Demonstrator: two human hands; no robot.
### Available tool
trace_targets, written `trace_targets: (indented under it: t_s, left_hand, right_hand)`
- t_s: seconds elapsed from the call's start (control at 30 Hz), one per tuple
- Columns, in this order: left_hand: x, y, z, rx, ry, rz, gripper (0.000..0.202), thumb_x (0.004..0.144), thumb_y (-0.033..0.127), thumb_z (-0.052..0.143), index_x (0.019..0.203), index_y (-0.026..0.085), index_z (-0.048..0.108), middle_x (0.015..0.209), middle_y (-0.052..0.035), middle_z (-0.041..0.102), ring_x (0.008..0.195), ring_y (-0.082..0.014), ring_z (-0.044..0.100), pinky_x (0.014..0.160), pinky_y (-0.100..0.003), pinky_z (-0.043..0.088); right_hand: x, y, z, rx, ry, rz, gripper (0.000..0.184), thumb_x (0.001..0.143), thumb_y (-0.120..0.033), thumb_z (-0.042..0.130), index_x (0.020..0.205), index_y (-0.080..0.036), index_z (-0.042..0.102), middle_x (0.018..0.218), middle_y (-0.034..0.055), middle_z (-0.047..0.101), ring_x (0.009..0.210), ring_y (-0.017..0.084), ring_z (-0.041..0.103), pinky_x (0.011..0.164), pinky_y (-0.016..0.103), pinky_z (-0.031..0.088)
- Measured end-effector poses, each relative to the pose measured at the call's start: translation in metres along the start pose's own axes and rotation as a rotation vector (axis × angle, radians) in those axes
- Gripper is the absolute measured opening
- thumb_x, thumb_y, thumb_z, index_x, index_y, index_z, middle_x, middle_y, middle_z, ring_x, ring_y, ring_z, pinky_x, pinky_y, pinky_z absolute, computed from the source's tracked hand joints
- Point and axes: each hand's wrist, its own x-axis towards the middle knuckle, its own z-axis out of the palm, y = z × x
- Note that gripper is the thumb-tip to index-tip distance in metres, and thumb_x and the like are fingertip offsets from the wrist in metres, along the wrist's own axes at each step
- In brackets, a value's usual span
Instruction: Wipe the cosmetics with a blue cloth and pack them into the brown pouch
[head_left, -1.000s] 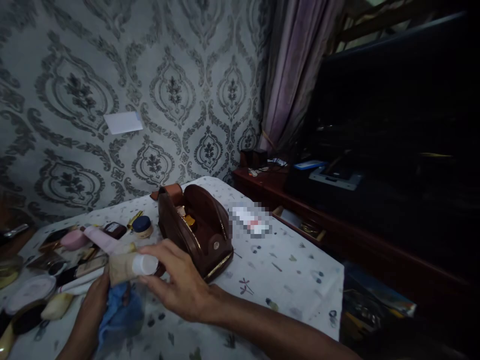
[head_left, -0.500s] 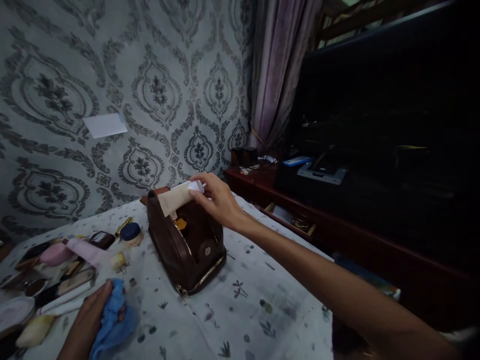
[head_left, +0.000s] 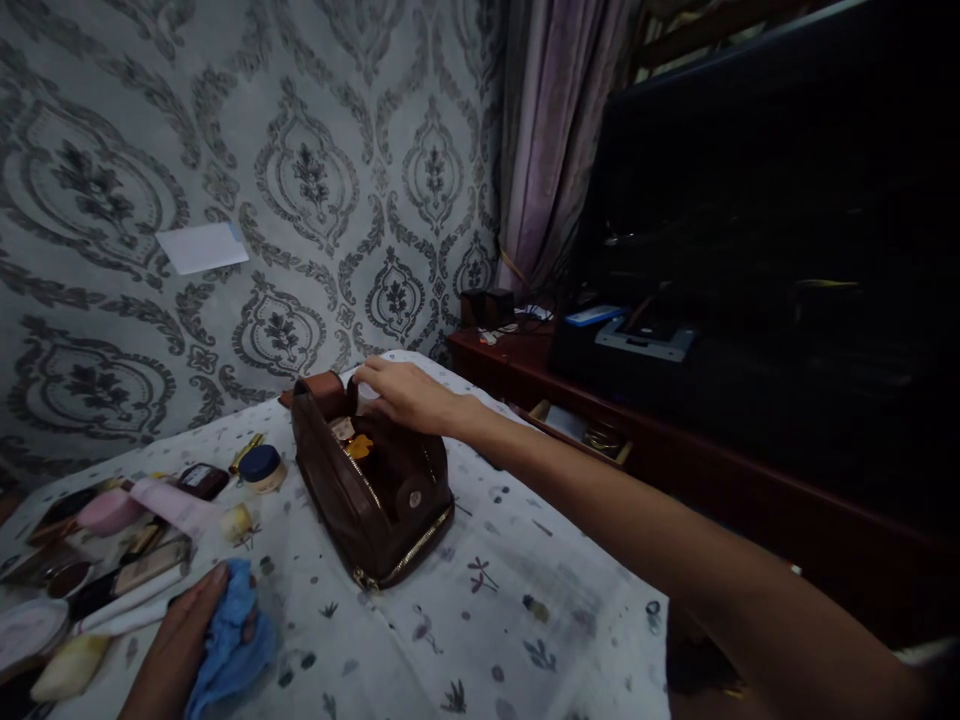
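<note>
A brown makeup bag [head_left: 341, 510] stands unzipped on the patterned white cloth, with a small orange-yellow item [head_left: 361, 446] showing inside. At the bag's far opening, my right hand [head_left: 412, 395] has its fingers closed and pointing down. A pale bit of the squeeze tube [head_left: 367, 393] shows under those fingers; the rest of it is hidden. Low on the left, my left hand [head_left: 176, 640] is closed on a crumpled blue cloth [head_left: 232, 640], resting on the table near the cosmetics.
Left of the bag are a dark-lidded jar [head_left: 261, 468], a pink tube [head_left: 176, 505], a pink rounded item [head_left: 111, 511], a yellowish sponge [head_left: 70, 667] and several other cosmetics. To the right stand a red-brown cabinet [head_left: 517, 375] with an open drawer [head_left: 581, 432] and a large black screen [head_left: 750, 230].
My right hand has moved left and down to the bag's opening, taking the cream-coloured tube from above the bag mostly out of sight. My left hand stays with the blue cloth.
</note>
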Motion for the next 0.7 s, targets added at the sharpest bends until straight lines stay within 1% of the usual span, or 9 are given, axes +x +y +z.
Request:
trace_targets:
  t_s: [0.07, 0.17, 0.23, 0.3, 0.4, 0.53, 0.63, 0.7]
  left_hand:
    - [0.001, -0.002, -0.001, -0.007, -0.012, 0.005, 0.050, 0.065, 0.069, 0.074, 0.078, 0.022, 0.064, 0.055, 0.0029, 0.064, 0.050, -0.0161, 0.056, 0.050, -0.024, 0.046]
    - [0.002, -0.003, -0.002, 0.009, -0.049, 0.015, 0.049, 0.067, 0.068, 0.073, 0.072, 0.022, 0.059, 0.053, 0.0036, 0.061, 0.047, -0.0148, 0.052, 0.048, -0.023, 0.045]
    - [0.003, -0.003, -0.002, 0.023, -0.047, 0.008, 0.049, 0.068, 0.069, 0.071, 0.070, 0.022, 0.057, 0.053, 0.0038, 0.060, 0.047, -0.0148, 0.052, 0.049, -0.023, 0.045]
    - [0.004, -0.004, -0.002, 0.028, -0.027, 0.006, 0.048, 0.071, 0.069, 0.068, 0.073, 0.022, 0.059, 0.053, 0.0037, 0.061, 0.048, -0.0154, 0.054, 0.050, -0.023, 0.045]
    - [0.007, -0.007, -0.004, 0.022, -0.019, 0.014, 0.048, 0.073, 0.070, 0.065, 0.076, 0.022, 0.061, 0.053, 0.0037, 0.060, 0.050, -0.0155, 0.055, 0.050, -0.022, 0.045]
    - [0.011, -0.011, -0.007, 0.080, -0.040, 0.033, 0.047, 0.079, 0.069, 0.059, 0.071, 0.022, 0.059, 0.053, 0.0029, 0.060, 0.050, -0.0160, 0.055, 0.051, -0.023, 0.047]
    - [0.013, -0.013, -0.008, 0.066, -0.035, 0.027, 0.043, 0.081, 0.065, 0.059, 0.081, 0.023, 0.062, 0.055, 0.0029, 0.062, 0.053, -0.0173, 0.059, 0.053, -0.024, 0.049]
    - [0.014, -0.013, -0.009, 0.043, -0.040, 0.018, 0.040, 0.081, 0.063, 0.060, 0.085, 0.023, 0.063, 0.055, 0.0031, 0.063, 0.052, -0.0176, 0.060, 0.052, -0.024, 0.048]
  right_hand:
    - [0.004, -0.004, 0.001, -0.074, -0.076, -0.028, 0.022, 0.089, -0.011, 0.058, 0.110, -0.014, 0.062, 0.111, 0.0110, 0.064, 0.088, 0.021, 0.062, 0.070, 0.030, 0.042]
    - [0.010, -0.006, -0.001, -0.117, -0.140, -0.071, 0.025, 0.088, -0.007, 0.057, 0.111, -0.015, 0.064, 0.110, 0.0104, 0.067, 0.087, 0.021, 0.064, 0.066, 0.030, 0.040]
    - [0.014, -0.006, -0.001, -0.112, -0.157, -0.103, 0.026, 0.088, -0.008, 0.059, 0.111, -0.017, 0.065, 0.110, 0.0095, 0.069, 0.090, 0.021, 0.065, 0.066, 0.029, 0.040]
    - [0.018, -0.005, 0.000, -0.111, -0.181, -0.120, 0.023, 0.088, -0.012, 0.062, 0.110, -0.016, 0.066, 0.109, 0.0106, 0.070, 0.093, 0.022, 0.065, 0.068, 0.028, 0.041]
    - [0.021, -0.006, 0.004, -0.132, -0.238, -0.092, 0.018, 0.091, -0.016, 0.061, 0.107, -0.011, 0.066, 0.109, 0.0147, 0.070, 0.094, 0.024, 0.066, 0.071, 0.029, 0.044]
    - [0.026, -0.007, 0.010, -0.114, -0.279, -0.042, 0.019, 0.090, -0.016, 0.062, 0.107, -0.009, 0.067, 0.112, 0.0179, 0.069, 0.099, 0.026, 0.067, 0.074, 0.030, 0.046]
    - [0.030, -0.007, 0.011, -0.100, -0.302, -0.019, 0.023, 0.087, -0.014, 0.066, 0.109, -0.008, 0.068, 0.114, 0.0188, 0.069, 0.105, 0.027, 0.066, 0.077, 0.029, 0.047]
    - [0.034, -0.006, 0.009, -0.095, -0.321, -0.010, 0.026, 0.084, -0.012, 0.068, 0.110, -0.007, 0.068, 0.115, 0.0178, 0.070, 0.107, 0.027, 0.066, 0.080, 0.029, 0.048]
